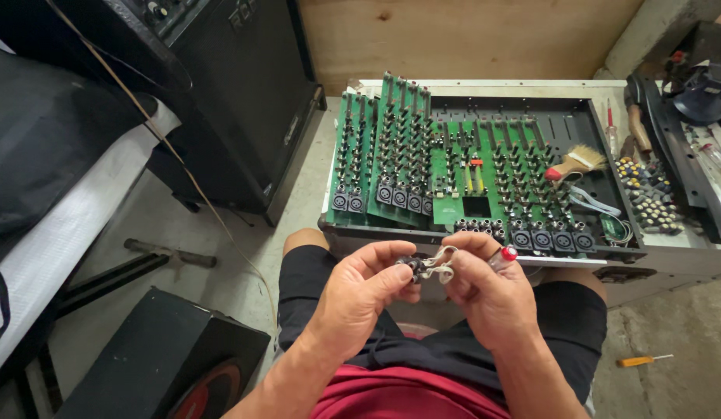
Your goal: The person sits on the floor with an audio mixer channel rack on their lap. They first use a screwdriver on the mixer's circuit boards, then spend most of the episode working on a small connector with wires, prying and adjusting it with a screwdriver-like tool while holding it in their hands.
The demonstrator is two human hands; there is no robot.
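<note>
A small dark knob-like part with a loop of pale, off-white wire or cord sits pinched between both hands, just in front of the near edge of the open metal mixer chassis and above the person's lap. The part looks black and stubby, and the pale strand curls around it in two or three bends; it is too small to tell whether the strand is tied to it or only wound on.

The left hand is curled nearly closed, thumb and forefinger pressing the dark part from the left. The right hand is also mostly closed, fingertips on the pale loop, and it holds as well a clear-handled tool with a red cap tucked under its fingers.

Inside the chassis lie green circuit boards studded with rows of black knob shafts, the two at its left end tilted up and overlapping. Toward the chassis's right end a wooden-handled paintbrush with a red ferrule rests on the boards, with a flat grey ribbon cable just below it. Right of the chassis, a heap of small yellow and dark knobs lies on the white counter. Left of the chassis stands a large black speaker cabinet. On the concrete floor below the chassis's right corner lies a yellow-handled screwdriver.
</note>
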